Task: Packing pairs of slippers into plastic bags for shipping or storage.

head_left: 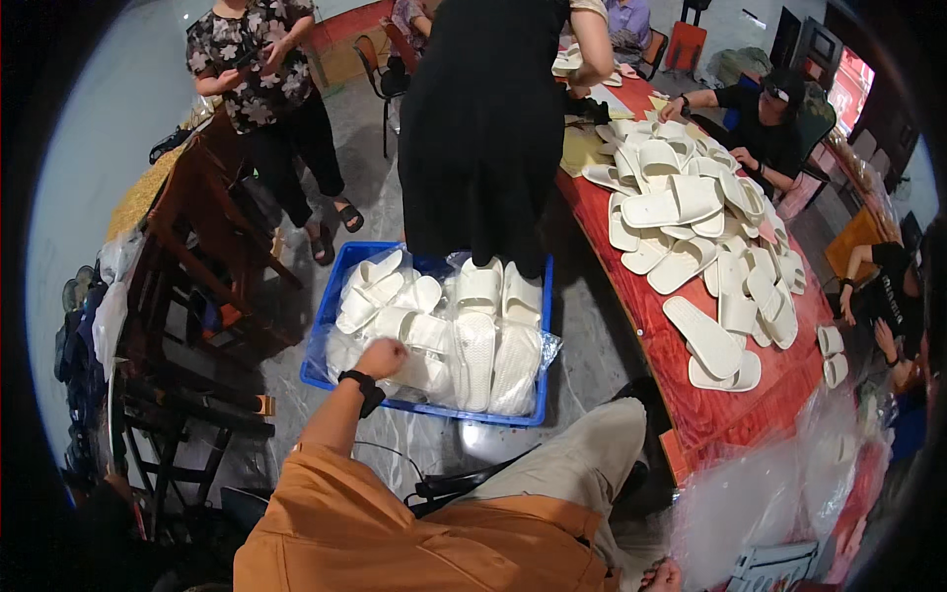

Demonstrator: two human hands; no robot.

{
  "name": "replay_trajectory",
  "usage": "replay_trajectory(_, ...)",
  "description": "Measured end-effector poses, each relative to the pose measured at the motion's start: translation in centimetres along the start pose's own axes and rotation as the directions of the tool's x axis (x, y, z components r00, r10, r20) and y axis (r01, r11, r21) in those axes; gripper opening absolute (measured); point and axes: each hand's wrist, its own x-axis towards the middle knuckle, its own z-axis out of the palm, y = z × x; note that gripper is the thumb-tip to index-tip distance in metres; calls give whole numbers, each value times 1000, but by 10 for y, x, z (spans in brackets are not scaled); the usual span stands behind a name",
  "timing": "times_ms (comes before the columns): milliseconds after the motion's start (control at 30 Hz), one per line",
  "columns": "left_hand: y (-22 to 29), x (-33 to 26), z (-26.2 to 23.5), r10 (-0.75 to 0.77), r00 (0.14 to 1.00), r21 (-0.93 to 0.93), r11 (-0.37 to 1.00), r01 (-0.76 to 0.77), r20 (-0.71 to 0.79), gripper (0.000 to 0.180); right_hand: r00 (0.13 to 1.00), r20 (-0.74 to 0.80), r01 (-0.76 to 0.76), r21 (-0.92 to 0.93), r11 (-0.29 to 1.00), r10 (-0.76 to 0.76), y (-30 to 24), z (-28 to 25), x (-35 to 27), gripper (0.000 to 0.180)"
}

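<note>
Slippers [464,335], white ones, fill the blue crate [340,266] on the floor; I take that crate as my landmark. From the head view I see my left hand [381,357] clenched in a fist over the crate's near left corner, on the slippers there. My right hand [663,574] sits well right of the crate, nearer me; I cannot tell its grip. Right of the crate, more slippers heap on a red table [710,414].
</note>
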Motion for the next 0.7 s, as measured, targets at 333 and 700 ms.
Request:
replay_trajectory(333, 55, -17, 81, 40, 988, 660, 740, -128, 147, 59, 1000, -24, 18, -78, 997, -20, 1, 4, 1, 24)
replay_trajectory(700, 9, 55, 97, -37, 973, 746, 649, -150, 228, 33, 997, -76, 36, 146, 989, -25, 76, -6, 35, 15)
